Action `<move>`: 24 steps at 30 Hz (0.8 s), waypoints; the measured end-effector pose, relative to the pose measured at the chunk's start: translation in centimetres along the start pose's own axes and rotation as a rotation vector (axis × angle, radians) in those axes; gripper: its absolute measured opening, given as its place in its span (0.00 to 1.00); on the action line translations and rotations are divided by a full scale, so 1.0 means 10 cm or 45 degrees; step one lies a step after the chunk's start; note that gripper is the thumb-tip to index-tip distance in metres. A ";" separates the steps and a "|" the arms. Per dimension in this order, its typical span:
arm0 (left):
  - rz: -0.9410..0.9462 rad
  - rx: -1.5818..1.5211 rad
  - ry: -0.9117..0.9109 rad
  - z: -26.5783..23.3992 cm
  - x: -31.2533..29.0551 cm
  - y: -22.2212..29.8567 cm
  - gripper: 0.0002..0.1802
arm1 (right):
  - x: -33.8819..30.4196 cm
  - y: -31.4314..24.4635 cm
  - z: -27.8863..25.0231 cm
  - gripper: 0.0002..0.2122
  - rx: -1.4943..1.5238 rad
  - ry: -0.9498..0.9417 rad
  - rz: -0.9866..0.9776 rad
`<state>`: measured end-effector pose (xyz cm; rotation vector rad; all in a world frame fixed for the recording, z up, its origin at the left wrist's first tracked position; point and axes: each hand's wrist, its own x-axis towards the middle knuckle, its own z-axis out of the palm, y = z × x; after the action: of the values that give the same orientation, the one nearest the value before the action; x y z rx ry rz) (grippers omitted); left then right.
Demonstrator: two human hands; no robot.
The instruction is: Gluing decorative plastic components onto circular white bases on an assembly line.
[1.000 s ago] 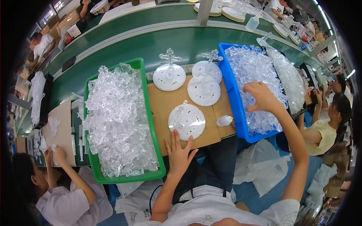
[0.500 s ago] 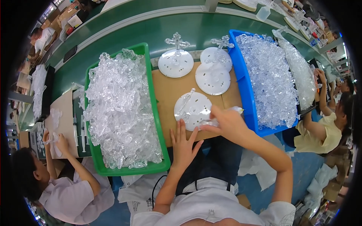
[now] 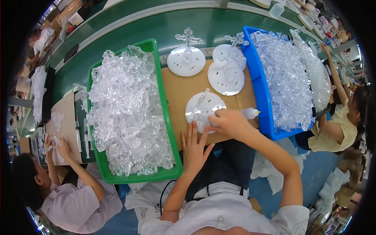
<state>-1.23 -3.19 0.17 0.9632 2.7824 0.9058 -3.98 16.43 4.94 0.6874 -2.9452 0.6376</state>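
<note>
A round white disc (image 3: pixel 191 102) with small slots lies on the brown board in front of me, with a long clear plastic piece (image 3: pixel 202 100) on it. My left hand (image 3: pixel 192 150) rests at the disc's near edge, its fingers spread and holding nothing. Over the disc's right side my right hand (image 3: pixel 234 124) is closed, thumb and fingers pinched on a small clear plastic piece mostly hidden by them. Just beyond that hand lies a small translucent squeeze bottle (image 3: pixel 249 113) with a yellow tip.
A green bin (image 3: pixel 178 172) of clear plastic parts stands left, a blue bin (image 3: pixel 256 84) of similar parts right. Farther back, a white disc (image 3: pixel 178 66) carries an upright clear cross (image 3: pixel 188 38); overlapping discs (image 3: pixel 226 80) lie beside it. Co-workers (image 3: pixel 74 199) sit on both sides.
My right hand has drawn its fingers closer together over the disc, and more of the squeeze bottle shows. My left hand stays at the disc's edge. The whole view has shifted slightly.
</note>
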 end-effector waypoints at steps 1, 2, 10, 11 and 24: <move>-0.009 -0.001 -0.009 -0.01 0.00 -0.02 0.36 | -0.01 -0.08 0.00 0.13 -0.101 0.012 0.044; -0.021 -0.005 -0.022 -0.02 -0.02 -0.02 0.35 | -0.05 -0.16 0.00 0.12 -0.199 0.020 0.089; -0.026 -0.011 -0.073 -0.15 0.03 0.00 0.33 | -0.11 -0.14 -0.02 0.10 0.012 0.146 0.230; -0.031 -0.073 -0.078 -0.15 0.03 0.00 0.32 | -0.12 -0.14 0.00 0.10 -0.015 0.127 0.177; -0.031 0.091 -0.033 -0.06 0.00 0.04 0.31 | -0.70 -0.40 0.35 0.19 0.305 1.305 0.986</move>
<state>-1.14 -3.25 0.83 0.9410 2.8160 0.7895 4.23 14.62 2.26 -0.6710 -2.0509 0.9854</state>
